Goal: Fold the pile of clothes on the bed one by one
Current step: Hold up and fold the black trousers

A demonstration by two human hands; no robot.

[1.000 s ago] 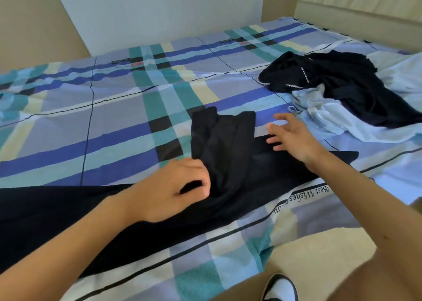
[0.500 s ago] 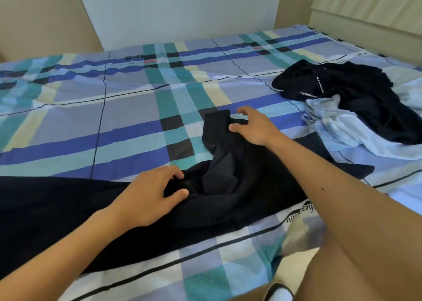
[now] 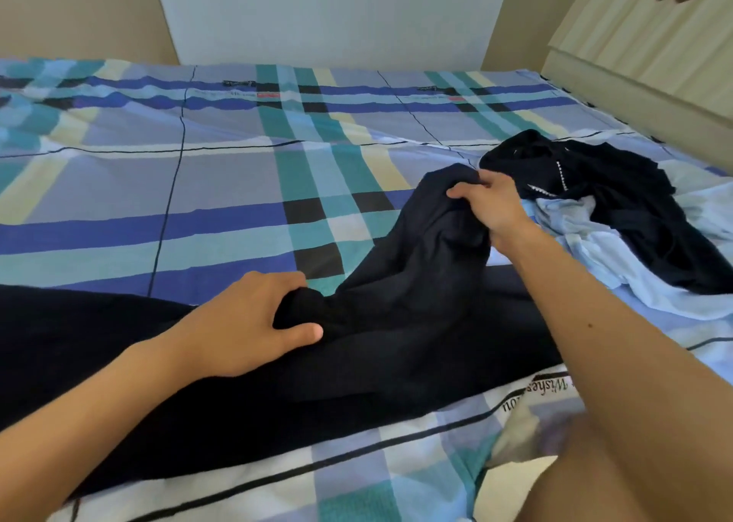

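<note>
1. A black garment (image 3: 396,323) is lying across the lower middle of the frame on the plaid bed (image 3: 198,204).
2. The left hand (image 3: 246,323) is pinching a fold at centre; the right hand (image 3: 492,208) is gripping a raised end.
3. A pile of clothes (image 3: 618,224) is sitting at right, near the headboard (image 3: 634,45).

We note the black garment (image 3: 416,283): matt, soft cloth, finely woven, no sheen. The bed (image 3: 222,188) wears a smooth printed plaid cotton-like sheet, lightly creased. The pale blue garment (image 3: 618,260) looks thin and crumpled. The cabinet (image 3: 650,41) reads as smooth painted wood.
</note>
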